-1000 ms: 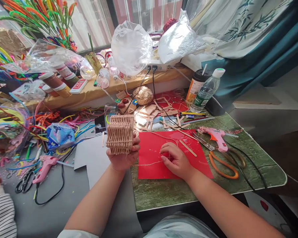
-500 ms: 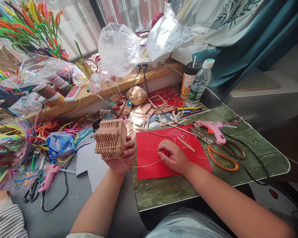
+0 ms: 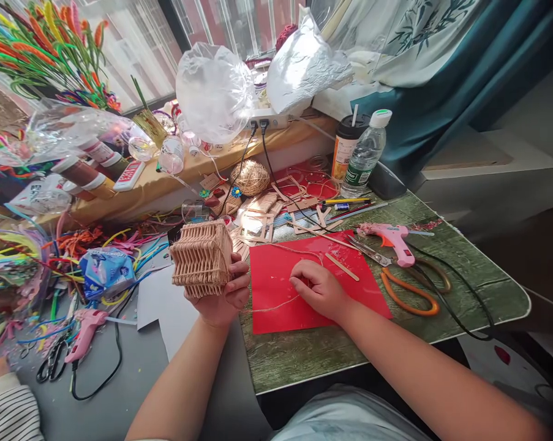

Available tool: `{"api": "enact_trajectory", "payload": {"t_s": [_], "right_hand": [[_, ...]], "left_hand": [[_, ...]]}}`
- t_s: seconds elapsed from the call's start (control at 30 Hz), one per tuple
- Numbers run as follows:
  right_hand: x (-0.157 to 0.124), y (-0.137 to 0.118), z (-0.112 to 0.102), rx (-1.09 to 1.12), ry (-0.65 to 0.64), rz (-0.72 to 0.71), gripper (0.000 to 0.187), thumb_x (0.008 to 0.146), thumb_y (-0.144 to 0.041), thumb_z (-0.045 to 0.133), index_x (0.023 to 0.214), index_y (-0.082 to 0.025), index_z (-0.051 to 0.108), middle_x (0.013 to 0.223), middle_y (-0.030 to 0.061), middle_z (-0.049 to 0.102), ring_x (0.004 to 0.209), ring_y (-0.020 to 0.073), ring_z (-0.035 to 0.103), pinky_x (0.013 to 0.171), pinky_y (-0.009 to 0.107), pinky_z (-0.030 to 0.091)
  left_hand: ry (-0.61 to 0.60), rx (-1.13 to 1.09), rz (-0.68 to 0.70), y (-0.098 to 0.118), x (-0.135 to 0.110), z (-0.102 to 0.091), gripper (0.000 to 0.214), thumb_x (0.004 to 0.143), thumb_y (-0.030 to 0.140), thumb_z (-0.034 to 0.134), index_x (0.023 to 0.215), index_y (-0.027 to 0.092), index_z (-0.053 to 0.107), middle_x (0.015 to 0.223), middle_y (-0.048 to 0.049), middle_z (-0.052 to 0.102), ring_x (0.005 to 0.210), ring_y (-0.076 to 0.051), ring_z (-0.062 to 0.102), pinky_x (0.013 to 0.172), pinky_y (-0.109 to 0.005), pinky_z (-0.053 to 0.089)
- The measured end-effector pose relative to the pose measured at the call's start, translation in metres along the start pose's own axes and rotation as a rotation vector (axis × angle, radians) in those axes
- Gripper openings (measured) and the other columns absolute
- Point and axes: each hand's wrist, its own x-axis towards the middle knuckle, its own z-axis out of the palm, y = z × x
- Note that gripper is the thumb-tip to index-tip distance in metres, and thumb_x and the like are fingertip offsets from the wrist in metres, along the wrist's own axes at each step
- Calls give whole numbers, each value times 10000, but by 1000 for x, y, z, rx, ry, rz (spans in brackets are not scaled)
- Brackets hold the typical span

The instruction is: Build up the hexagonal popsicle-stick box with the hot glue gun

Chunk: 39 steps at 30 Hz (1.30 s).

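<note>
My left hand [image 3: 225, 294] is wrapped round a small house-like box built of stacked wooden sticks [image 3: 199, 257], held up above the table edge and tilted to the left. My right hand [image 3: 317, 288] rests knuckles-up on a red paper sheet [image 3: 304, 275], its fingers curled on a thin length of jute twine [image 3: 276, 303] that runs from the stick box across the sheet. A loose wooden stick [image 3: 342, 267] lies on the red sheet just beyond my right hand.
A pink glue gun [image 3: 391, 240] and orange-handled scissors [image 3: 411, 288] lie right of the red sheet. A twine ball [image 3: 250, 177], stick frames, a water bottle [image 3: 365, 156] and a cup stand behind. Pipe cleaners, another glue gun [image 3: 86, 324] and a striped sleeve [image 3: 7, 413] fill the left.
My left hand has turned and tilted the stick box to the left. The view has shifted a little; my right hand stays on the twine on the red sheet.
</note>
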Motion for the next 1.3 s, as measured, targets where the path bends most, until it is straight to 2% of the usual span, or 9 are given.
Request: {"api": "enact_trajectory", "payload": {"t_s": [0.2,0.57,0.77,0.87,0.93,1.07,1.17,1.3], "right_hand": [[0,-1,-1,28,-3,59,275,1068,-321,557,814,-228,610,809,31,637,783,195,612,739,337,471],[1,-1,-2,47,-7,100,252,1045,-291,566,803,-228,599,796,21,624,769,189,606,737,328,452],[1,0,-2,47,-6,104,253,1044,-295,573,802,-227,602,798,19,626,770,187,609,732,322,449],[1,0,-2,46,-3,102,259,1046,-303,569,800,-229,602,794,20,627,767,189,610,733,324,452],[1,0,-2,44,-4,108,262,1046,-311,567,799,-231,602,795,23,630,769,193,611,737,328,454],[1,-1,-2,47,-13,119,261,1039,-302,567,790,-230,600,788,20,622,768,192,605,729,325,448],[1,-1,-2,51,-22,131,251,1034,-288,569,793,-230,602,790,15,615,766,188,597,723,319,443],[1,-1,-2,54,-29,151,242,1032,-281,564,799,-231,601,794,13,611,766,188,592,721,320,437]], "left_hand": [[12,18,-9,-1,1,5,917,444,379,1002,1222,224,542,918,-5,600,576,-61,484,438,-181,358],[-9,23,-57,-4,3,10,936,423,356,1011,1208,196,526,904,-6,602,576,-67,494,459,-198,355],[-19,17,-67,-2,1,6,920,444,369,1008,1213,194,535,906,-4,605,567,-57,489,458,-187,367],[2,48,-82,1,0,4,804,517,395,993,1173,207,567,861,7,595,513,-46,441,429,-191,330],[30,87,-116,3,0,2,632,636,424,950,1120,219,600,807,17,584,464,-41,399,410,-205,303],[56,208,-270,5,1,-7,285,842,429,817,994,258,648,654,50,531,344,-49,298,371,-238,262],[67,253,-345,4,1,-17,249,876,490,762,938,272,659,575,53,485,299,-72,275,355,-254,264],[78,256,-361,3,1,-27,274,854,523,758,893,272,656,529,54,450,273,-77,250,340,-260,269]]}}
